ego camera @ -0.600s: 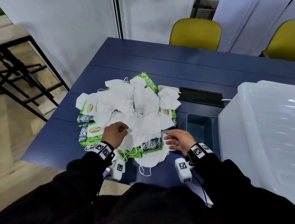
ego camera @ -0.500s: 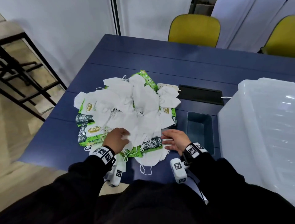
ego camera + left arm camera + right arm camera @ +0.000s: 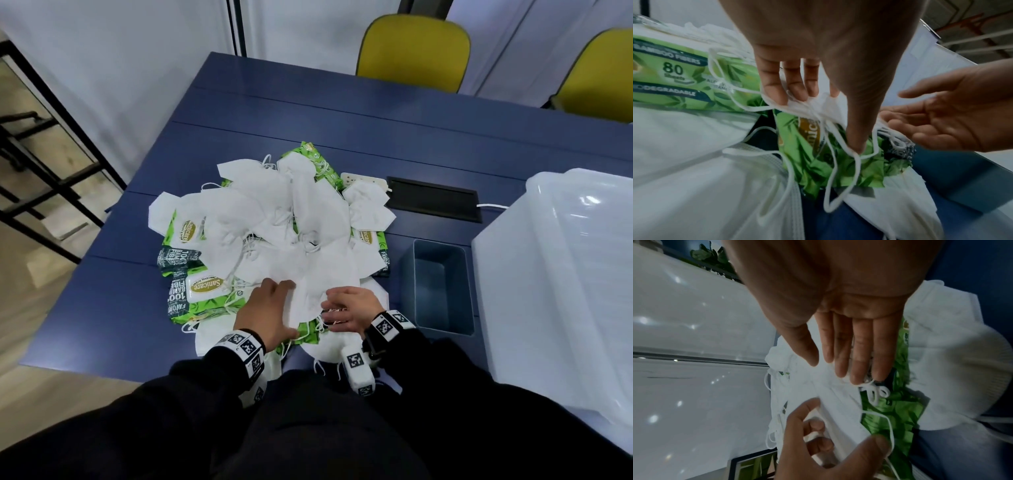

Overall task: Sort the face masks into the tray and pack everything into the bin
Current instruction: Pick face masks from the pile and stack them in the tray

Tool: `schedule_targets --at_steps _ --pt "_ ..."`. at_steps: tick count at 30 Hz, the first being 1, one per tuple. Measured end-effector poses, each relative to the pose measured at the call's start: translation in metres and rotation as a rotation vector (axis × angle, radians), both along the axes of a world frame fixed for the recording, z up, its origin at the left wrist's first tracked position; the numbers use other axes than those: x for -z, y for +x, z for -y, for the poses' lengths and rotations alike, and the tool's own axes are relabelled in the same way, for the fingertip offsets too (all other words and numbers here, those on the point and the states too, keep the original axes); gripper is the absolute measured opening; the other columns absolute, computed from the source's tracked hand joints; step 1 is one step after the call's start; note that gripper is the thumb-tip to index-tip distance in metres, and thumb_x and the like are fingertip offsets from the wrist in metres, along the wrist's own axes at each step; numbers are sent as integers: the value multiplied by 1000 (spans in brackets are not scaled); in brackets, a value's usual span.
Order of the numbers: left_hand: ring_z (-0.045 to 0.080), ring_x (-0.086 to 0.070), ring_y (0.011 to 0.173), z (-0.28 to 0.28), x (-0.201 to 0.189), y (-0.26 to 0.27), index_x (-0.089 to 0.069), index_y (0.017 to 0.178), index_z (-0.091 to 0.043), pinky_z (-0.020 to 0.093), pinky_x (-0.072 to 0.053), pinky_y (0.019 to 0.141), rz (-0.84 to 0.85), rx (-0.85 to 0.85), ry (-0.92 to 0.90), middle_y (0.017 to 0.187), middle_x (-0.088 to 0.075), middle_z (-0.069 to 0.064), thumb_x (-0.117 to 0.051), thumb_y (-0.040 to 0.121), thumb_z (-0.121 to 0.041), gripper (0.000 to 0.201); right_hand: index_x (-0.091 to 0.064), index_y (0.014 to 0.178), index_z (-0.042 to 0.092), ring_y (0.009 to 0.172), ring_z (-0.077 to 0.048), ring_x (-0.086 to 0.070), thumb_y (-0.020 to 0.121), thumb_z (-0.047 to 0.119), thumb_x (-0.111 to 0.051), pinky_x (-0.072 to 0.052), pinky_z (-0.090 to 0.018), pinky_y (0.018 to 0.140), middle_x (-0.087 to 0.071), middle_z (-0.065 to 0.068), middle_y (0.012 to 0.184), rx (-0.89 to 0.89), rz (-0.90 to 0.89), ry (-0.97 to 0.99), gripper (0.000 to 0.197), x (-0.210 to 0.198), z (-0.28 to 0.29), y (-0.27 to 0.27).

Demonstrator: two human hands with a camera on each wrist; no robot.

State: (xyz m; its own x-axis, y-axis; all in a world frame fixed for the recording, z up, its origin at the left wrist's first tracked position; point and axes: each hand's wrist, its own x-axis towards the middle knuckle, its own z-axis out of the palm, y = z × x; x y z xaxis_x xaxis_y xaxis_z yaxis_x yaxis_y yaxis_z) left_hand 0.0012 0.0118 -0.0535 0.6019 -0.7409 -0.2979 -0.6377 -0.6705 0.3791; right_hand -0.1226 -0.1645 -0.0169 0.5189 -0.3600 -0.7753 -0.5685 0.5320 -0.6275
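Both hands now closer together at pile's near edge: left hand [image 3: 268,313] pinching white mask [image 3: 310,291], right hand [image 3: 349,310] lying flat, fingers straight, beside it.

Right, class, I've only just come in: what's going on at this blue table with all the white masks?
A person is sorting a heap of white face masks lying over green wipe packs on the blue table. The left hand pinches one mask at the near edge of the heap, while the right hand reaches in beside it, fingers straight. The small grey tray holds no masks so far, and the clear bin stands to its right.
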Motion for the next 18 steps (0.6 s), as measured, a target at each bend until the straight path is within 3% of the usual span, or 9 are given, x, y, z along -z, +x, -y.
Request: schedule_targets --at_steps 4,6,9,11,13,15,18 --pt "22 -62 105 7 -4 16 -48 140 -37 36 -55 81 -58 84 -41 125 -54 -5 -78 73 -38 73 -62 115 7 63 -23 -68 91 11 -72 -60 -38 52 -68 -11 87 -3 -86 -94 27 12 -7 14" --pt "17 -66 100 9 -9 34 -62 128 -37 29 -52 83 -184 52 -93 113 -66 -8 -77 77 -32 54 -62 110 11 60 -22 -67 84 10 -78 -62 -45 57 -69 -12 88 48 -121 -190 30 17 -7 19" --pt "9 -67 88 11 -22 63 -75 112 -30 17 -48 75 -329 -50 -173 102 -75 -9 -78 81 -25 32 -60 104 21 67 -22 -71 73 15 -87 -63 -54 65 -70 -7 94 63 -166 -358 42 21 -4 28" --pt "15 -73 79 16 -33 81 -77 101 -24 26 -56 73 -456 -164 -274 91 -78 -5 -76 84 -17 19 -57 113 25 80 -22 -70 70 20 -91 -63 -47 72 -64 -2 102 29 -168 -461 54 21 -1 32" --pt "29 -77 75 22 -44 95 -73 97 -15 35 -58 66 -618 -307 -377 86 -78 8 -69 88 -5 14 -52 124 27 95 -20 -65 68 27 -92 -55 -36 79 -57 -2 113 -58 -189 -578 69 20 0 34" --pt "36 -76 77 30 -50 105 -69 100 -7 33 -55 61 -699 -379 -412 88 -77 18 -63 90 -1 13 -46 132 27 101 -19 -59 64 31 -94 -45 -27 79 -51 -4 118 -145 -216 -670 83 21 -1 36" --pt "34 -75 72 36 -54 108 -67 99 -1 31 -52 60 -774 -438 -477 80 -75 19 -62 92 -4 10 -39 134 31 97 -20 -59 63 28 -92 -49 -31 79 -51 -1 119 -263 -279 -746 89 23 0 39"
